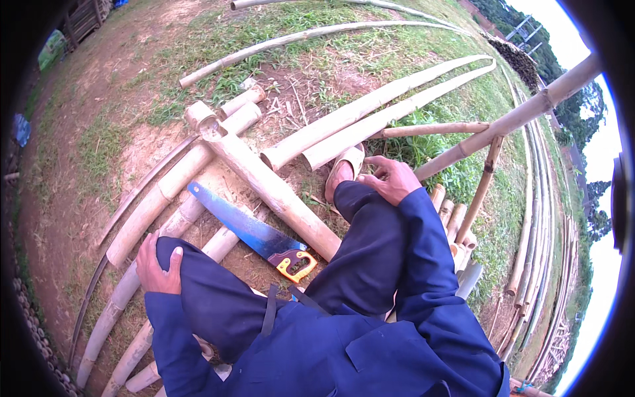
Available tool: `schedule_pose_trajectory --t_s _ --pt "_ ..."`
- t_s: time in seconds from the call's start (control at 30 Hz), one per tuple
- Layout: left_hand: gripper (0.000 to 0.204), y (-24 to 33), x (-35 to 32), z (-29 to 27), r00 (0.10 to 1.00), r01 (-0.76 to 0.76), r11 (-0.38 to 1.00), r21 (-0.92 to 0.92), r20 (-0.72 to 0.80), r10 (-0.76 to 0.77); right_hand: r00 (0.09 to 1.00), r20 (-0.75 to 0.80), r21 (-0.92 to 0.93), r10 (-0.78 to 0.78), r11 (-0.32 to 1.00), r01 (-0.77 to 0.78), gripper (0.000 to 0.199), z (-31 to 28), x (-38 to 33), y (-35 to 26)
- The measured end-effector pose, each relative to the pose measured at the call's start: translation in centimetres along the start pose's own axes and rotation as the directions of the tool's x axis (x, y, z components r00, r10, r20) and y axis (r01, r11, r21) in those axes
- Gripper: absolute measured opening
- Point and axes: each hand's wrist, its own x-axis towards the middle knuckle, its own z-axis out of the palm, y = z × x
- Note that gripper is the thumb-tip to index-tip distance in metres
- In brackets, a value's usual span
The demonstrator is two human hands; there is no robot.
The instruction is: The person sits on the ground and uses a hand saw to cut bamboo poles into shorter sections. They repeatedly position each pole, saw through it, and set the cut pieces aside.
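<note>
Resting empty, the left hand point(157, 268) cups one knee at eight o'clock, the right hand point(390, 178) the other. The blue-bladed handsaw with orange handle point(254, 233) lies unheld between them against a thick tan bamboo pole point(274, 192); a shifting leg could catch its teeth.

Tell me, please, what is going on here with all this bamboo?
A person in blue work clothes sits among cut bamboo poles on the ground. The left hand rests on the left knee and the right hand on the right knee; neither holds anything. A blue-bladed handsaw with an orange handle lies between the legs, against a thick bamboo pole propped across other poles.
</note>
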Motion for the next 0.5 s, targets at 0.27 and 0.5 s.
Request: schedule_pose_trajectory --t_s 0.27,0.5 --pt "0.061 5.3 6.3 0.3 0.923 -0.128 0.985 -0.117 0.35 0.162 0.998 0.064 -0.124 0.01 0.992 -0.002 0.06 -0.4 -0.5 -1.8" --pt "0.057 9.3 12.9 4.3 0.88 -0.349 0.893 -0.283 0.228 0.417 0.983 -0.02 -0.144 -0.181 0.974 0.176 0.059 -1.3 2.8 -0.2"
